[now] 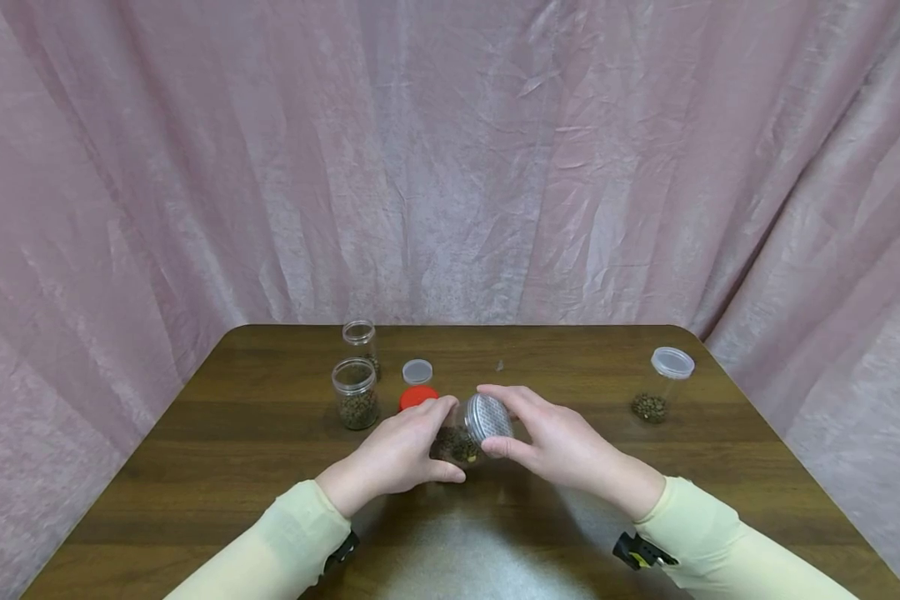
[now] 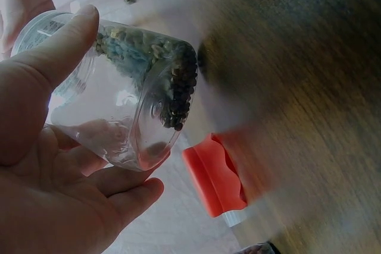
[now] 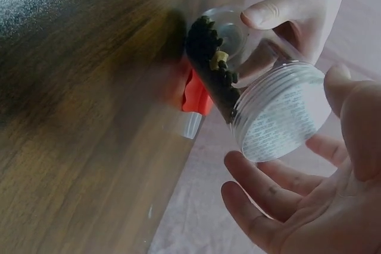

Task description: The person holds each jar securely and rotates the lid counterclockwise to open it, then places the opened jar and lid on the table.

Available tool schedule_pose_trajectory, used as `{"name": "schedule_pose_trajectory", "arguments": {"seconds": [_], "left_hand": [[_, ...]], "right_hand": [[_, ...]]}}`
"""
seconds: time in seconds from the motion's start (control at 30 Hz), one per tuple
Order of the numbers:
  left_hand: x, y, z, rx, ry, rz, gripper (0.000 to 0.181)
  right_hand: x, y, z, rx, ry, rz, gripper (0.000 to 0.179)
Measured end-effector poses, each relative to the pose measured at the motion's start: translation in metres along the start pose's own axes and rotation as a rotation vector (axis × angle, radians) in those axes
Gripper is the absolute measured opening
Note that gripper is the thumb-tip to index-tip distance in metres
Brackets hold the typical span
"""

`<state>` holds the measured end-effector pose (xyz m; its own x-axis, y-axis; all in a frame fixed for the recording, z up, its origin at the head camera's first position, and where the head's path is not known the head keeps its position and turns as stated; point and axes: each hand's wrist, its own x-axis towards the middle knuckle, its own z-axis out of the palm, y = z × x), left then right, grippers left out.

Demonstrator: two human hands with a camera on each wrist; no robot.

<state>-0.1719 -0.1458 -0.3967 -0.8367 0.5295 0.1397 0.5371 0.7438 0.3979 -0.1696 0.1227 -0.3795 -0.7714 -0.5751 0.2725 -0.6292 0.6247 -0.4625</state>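
Note:
A clear plastic jar (image 1: 457, 447) is held tilted above the table, its patterned silvery top (image 1: 490, 419) toward the right. Dark granules (image 2: 178, 81) with a few pale bits lie along its lower side. My left hand (image 1: 401, 454) grips the jar's body, thumb on one side and fingers on the other, also seen in the left wrist view. At the top end, my right hand (image 1: 558, 437) has thumb and index finger at opposite sides of the ridged rim (image 3: 283, 108). Its other fingers are spread loosely. Just behind the left hand is a red, wavy-edged cap-like thing (image 1: 418, 395).
Two lidless clear jars with granules, a nearer one (image 1: 356, 400) and a farther one (image 1: 359, 335), stand at the left. A loose translucent lid (image 1: 417, 372) is behind the red thing. Another jar (image 1: 658, 392) with a translucent lid stands right. A pink curtain (image 1: 450, 167) hangs behind the table (image 1: 255, 458).

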Motion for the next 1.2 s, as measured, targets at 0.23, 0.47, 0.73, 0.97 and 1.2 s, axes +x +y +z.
{"name": "schedule_pose_trajectory", "arguments": {"seconds": [0.23,0.47,0.73,0.97,1.2], "left_hand": [[0.0005,-0.0006,0.0007,0.004,-0.002,0.002,0.088],[-0.0001,-0.0008,0.0019,0.009,0.002,0.005,0.086],[-0.0002,-0.0007,0.0017,0.022,0.012,0.020,0.085],[0.0000,-0.0002,0.0016,0.010,0.016,0.021,0.085],[0.0001,0.0001,0.0024,0.012,0.017,0.016,0.086]], "right_hand": [[-0.0007,0.0003,0.0003,-0.003,-0.010,-0.017,0.069],[-0.0027,0.0018,-0.0001,0.019,-0.030,-0.062,0.069],[-0.0026,0.0025,-0.0005,0.023,-0.028,-0.093,0.070],[-0.0026,0.0025,-0.0010,0.022,-0.014,-0.118,0.070],[-0.0031,0.0033,-0.0005,0.020,-0.009,-0.128,0.070]]}}
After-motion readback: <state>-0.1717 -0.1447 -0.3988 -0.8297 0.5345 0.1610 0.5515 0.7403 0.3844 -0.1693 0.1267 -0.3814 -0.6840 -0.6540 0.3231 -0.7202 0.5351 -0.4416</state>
